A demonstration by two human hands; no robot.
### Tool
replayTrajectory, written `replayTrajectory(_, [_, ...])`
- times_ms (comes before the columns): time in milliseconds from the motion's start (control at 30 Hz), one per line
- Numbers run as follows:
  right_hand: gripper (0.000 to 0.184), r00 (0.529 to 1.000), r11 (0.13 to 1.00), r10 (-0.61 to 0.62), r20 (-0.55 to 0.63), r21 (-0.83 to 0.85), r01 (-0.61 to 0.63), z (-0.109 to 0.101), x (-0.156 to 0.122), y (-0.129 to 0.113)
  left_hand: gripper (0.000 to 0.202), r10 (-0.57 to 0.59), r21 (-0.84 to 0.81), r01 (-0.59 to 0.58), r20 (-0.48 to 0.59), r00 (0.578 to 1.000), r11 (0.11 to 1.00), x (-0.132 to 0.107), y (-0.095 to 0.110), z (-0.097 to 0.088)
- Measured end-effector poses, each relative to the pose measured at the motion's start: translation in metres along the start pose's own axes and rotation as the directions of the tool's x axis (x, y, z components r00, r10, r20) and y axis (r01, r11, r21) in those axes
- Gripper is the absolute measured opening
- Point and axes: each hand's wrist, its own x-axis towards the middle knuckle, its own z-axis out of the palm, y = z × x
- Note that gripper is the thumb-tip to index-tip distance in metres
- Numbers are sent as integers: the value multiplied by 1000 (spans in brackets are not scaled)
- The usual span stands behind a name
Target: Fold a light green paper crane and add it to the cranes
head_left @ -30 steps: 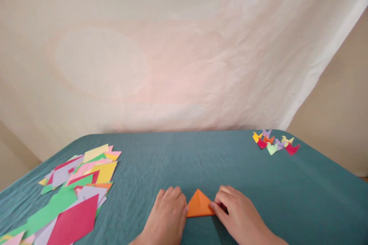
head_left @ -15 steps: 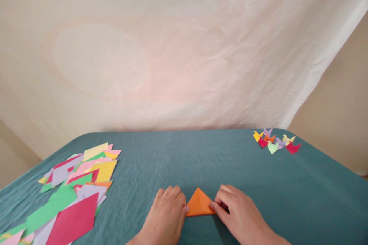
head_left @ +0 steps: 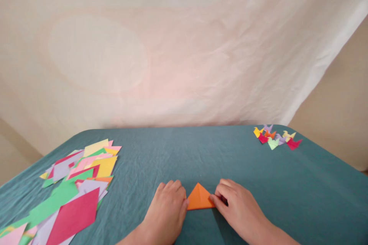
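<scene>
A piece of orange paper (head_left: 199,198), folded into a triangle, lies on the table with its point facing away from me and a crease down its middle. My left hand (head_left: 169,208) is closed at the paper's left corner, thumb and fingers pinching it. At the right corner, my right hand (head_left: 234,203) grips the paper between thumb and curled fingers. The corners themselves are covered by my fingertips.
Coloured paper sheets (head_left: 76,212) in red, green, yellow, pink and lilac are spread over the left side. Several small folded paper birds (head_left: 273,143) stand at the far right. A dark green cloth (head_left: 161,153) covers the table, and a pale sheet (head_left: 178,65) hangs behind it.
The whole view has tilted slightly, so things sit a little higher in the picture. Both hands keep their hold on the orange paper's corners, with hardly any movement.
</scene>
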Motion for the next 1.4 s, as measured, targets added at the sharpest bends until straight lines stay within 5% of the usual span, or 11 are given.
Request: replayTrajectory(1400, [20, 1000, 1000, 8, -13, 1, -8, 4, 1, 2, 26, -25, -23, 25, -1, 1000, 999, 0, -2, 2])
